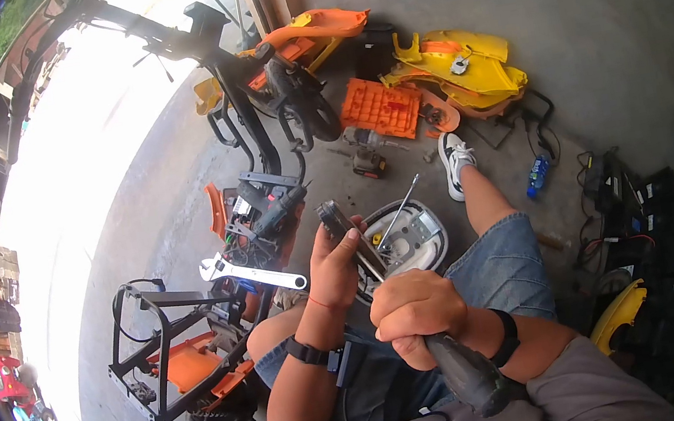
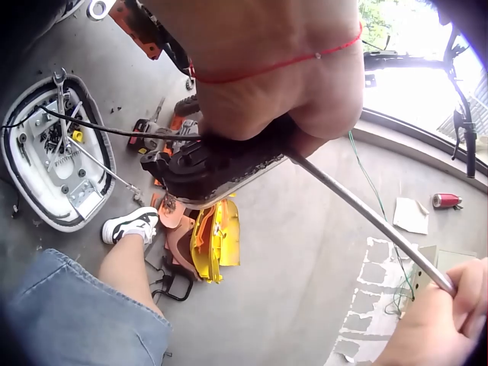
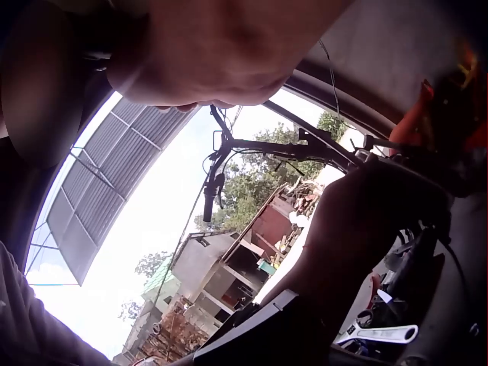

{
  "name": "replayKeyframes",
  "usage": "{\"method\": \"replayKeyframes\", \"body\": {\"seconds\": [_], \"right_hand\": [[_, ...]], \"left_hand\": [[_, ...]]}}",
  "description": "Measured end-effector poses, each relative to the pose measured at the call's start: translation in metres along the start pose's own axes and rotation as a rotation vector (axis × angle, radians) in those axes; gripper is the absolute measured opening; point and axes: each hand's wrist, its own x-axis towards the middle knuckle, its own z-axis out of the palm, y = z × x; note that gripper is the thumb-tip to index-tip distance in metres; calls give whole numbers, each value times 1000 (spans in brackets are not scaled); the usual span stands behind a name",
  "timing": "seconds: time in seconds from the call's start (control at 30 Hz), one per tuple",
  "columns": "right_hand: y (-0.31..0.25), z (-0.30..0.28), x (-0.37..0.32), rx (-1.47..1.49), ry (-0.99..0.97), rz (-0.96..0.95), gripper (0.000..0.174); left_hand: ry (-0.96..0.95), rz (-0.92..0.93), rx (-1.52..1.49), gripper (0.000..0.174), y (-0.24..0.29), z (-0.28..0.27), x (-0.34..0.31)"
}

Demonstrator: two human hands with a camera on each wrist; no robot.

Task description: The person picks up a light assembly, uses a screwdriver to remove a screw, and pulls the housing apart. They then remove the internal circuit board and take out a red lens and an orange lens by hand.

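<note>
My left hand (image 1: 336, 268) holds a dark, flat, rounded part (image 2: 202, 171) with a pale lower edge, and a thin black cable crosses beside it. My right hand (image 1: 419, 312) grips what looks like a long screwdriver, its thick dark handle (image 1: 469, 375) sticking out below the fist toward my chest. In the left wrist view the metal shaft (image 2: 366, 217) runs from the right fingers up to the dark part at the left hand. Its tip is hidden there. The right wrist view shows the right hand (image 3: 221, 53) close up and shadowed.
A white-lined shell (image 2: 108, 145) holding a wrench (image 2: 60, 95) and small hardware lies on the floor before me. An adjustable wrench (image 1: 254, 274) lies by the stripped scooter frame (image 1: 157, 327) at left. Ahead are a cordless tool (image 1: 367, 162) and yellow panels (image 1: 480, 82).
</note>
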Motion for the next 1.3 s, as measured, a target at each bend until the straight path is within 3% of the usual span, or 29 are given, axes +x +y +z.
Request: {"method": "replayKeyframes", "body": {"seconds": [0.07,0.2,0.27,0.33,0.43,0.5,0.53,0.6,0.63,1.07,1.13,1.3], "right_hand": [[2,-3,1,29,64,-10,4],[29,-58,19,624,509,393,12],[38,-74,19,729,631,473,12],[36,-70,10,750,617,464,12],[20,-41,-1,368,462,249,8],[16,-28,-6,195,226,136,9],[12,-15,2,106,195,51,19],[3,-3,9,0,26,22,3],[3,6,8,-19,-25,-23,5],[7,39,-18,-113,-210,-152,16],[7,44,-21,-132,-239,-159,17],[5,48,-21,-182,-331,-162,19]], "left_hand": [[-24,27,54,36,0,-1,1],[-105,-45,-13,36,15,5,-10],[-97,-94,-101,34,15,9,-14],[-100,-88,-120,33,16,10,-13],[-69,-65,-92,33,13,7,-10],[-51,-59,-32,34,4,4,-4],[-51,-60,-29,34,2,5,-3],[6,-72,-14,29,-2,9,0],[-4,-58,-25,29,-5,8,2],[60,54,68,25,-8,11,8],[32,14,72,36,-8,7,10],[49,38,64,34,-11,7,10]]}}
